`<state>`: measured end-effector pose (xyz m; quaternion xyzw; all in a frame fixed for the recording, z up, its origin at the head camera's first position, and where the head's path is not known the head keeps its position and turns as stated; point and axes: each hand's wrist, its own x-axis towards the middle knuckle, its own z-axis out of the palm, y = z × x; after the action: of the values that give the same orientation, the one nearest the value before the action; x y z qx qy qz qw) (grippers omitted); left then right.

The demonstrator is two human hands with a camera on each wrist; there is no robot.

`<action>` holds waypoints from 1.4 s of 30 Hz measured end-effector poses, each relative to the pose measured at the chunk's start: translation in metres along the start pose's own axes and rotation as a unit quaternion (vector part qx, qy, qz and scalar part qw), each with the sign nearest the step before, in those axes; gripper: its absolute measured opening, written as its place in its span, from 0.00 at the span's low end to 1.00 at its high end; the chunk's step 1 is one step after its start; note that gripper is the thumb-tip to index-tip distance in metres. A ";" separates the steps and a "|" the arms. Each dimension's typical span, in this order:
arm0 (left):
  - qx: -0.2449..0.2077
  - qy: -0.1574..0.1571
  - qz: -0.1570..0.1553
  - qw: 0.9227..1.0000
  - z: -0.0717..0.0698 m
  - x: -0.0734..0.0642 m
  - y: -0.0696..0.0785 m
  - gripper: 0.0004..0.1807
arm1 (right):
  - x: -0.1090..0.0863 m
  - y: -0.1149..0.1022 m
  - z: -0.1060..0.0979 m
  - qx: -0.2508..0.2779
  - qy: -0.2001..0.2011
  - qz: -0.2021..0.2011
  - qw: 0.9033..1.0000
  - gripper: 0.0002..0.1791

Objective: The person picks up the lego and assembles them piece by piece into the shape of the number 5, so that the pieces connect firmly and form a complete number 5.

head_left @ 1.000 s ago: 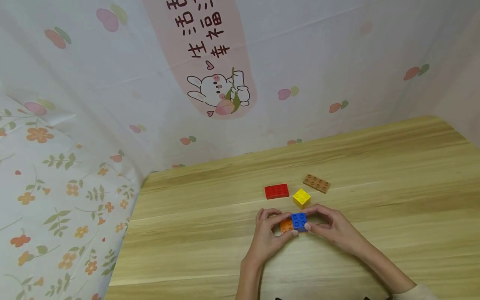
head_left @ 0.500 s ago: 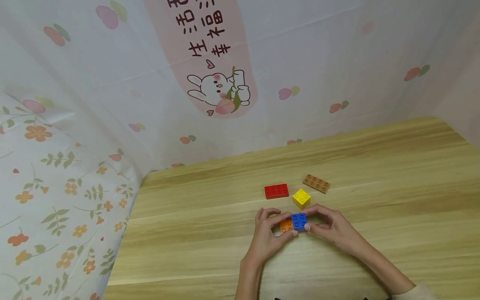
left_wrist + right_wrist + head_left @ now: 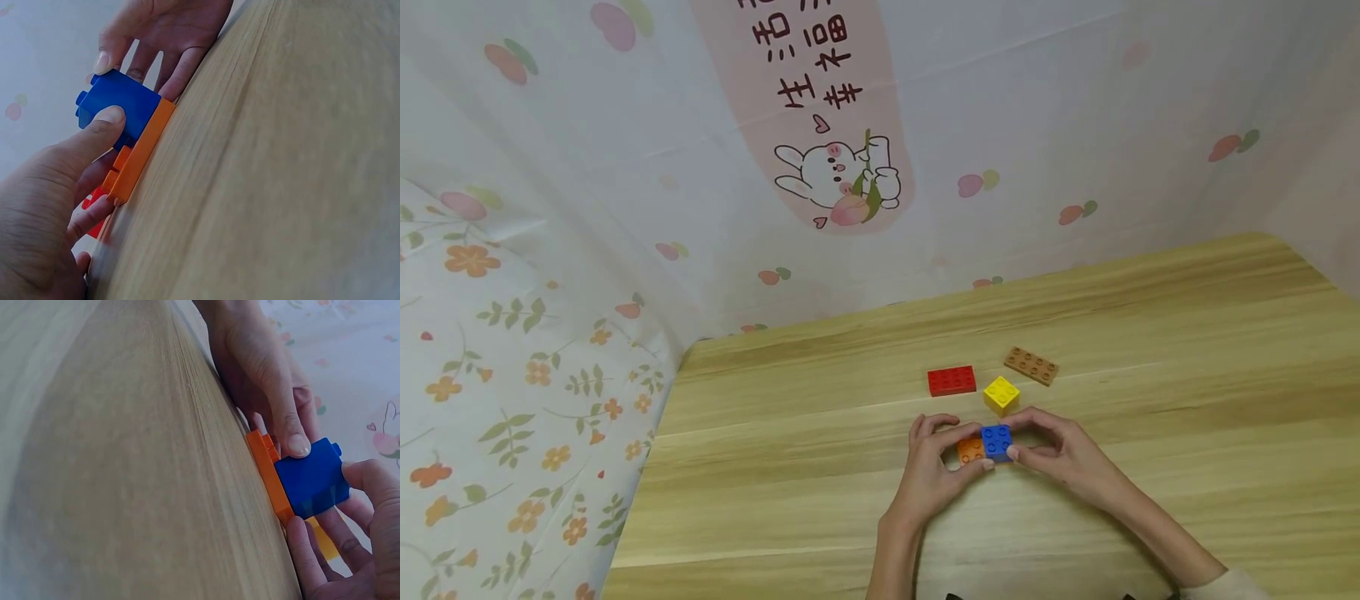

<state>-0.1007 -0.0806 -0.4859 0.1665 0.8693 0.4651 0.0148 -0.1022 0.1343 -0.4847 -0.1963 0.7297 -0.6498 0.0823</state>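
Left hand (image 3: 928,479) and right hand (image 3: 1078,467), both mine, pinch the blue block (image 3: 997,442) atop one end of the orange brick (image 3: 970,450), presumably to steady it; beyond them lie a yellow block (image 3: 1002,396) (nearest my right), red brick (image 3: 952,382) and brown plate (image 3: 1032,366).

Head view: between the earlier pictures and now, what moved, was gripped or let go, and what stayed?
Nothing visibly changed beyond a slight shift of the camera's view. The left hand and right hand still grip the blue brick on the orange brick; the red brick, yellow brick and brown plate lie as before.
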 end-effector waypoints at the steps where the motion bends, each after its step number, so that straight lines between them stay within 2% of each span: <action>1: 0.001 0.000 0.000 1.000 0.000 0.000 0.000 0.21 | 0.000 0.000 0.000 0.001 0.000 -0.002 1.000 0.15; 7: 0.002 -0.001 -0.001 1.000 0.001 0.001 0.000 0.21 | 0.000 0.000 0.001 0.002 0.004 -0.017 1.000 0.14; 18: 0.007 -0.001 0.007 1.000 0.001 0.002 0.000 0.21 | 0.000 0.000 0.000 0.003 0.004 -0.002 1.000 0.15; 25: -0.006 -0.002 -0.019 1.000 0.000 0.000 0.001 0.21 | -0.001 0.004 0.001 -0.004 -0.003 0.024 1.000 0.18; 28: -0.007 -0.001 -0.021 1.000 0.001 0.000 0.001 0.21 | -0.001 0.005 0.001 -0.009 -0.003 0.033 0.999 0.21; 35: 0.000 0.002 -0.003 1.000 0.002 0.001 0.002 0.21 | -0.003 0.007 0.000 -0.046 0.020 0.022 0.999 0.21; 38: 0.004 -0.006 0.005 1.000 -0.001 0.001 0.003 0.22 | -0.003 0.008 0.000 -0.043 0.019 0.010 0.999 0.20; 42: -0.009 -0.015 0.008 1.000 -0.015 0.000 0.003 0.23 | -0.003 0.008 0.001 -0.036 0.016 0.005 0.999 0.20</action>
<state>-0.1028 -0.0907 -0.4752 0.1809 0.8633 0.4705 0.0257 -0.1010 0.1352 -0.4930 -0.1849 0.7549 -0.6257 0.0666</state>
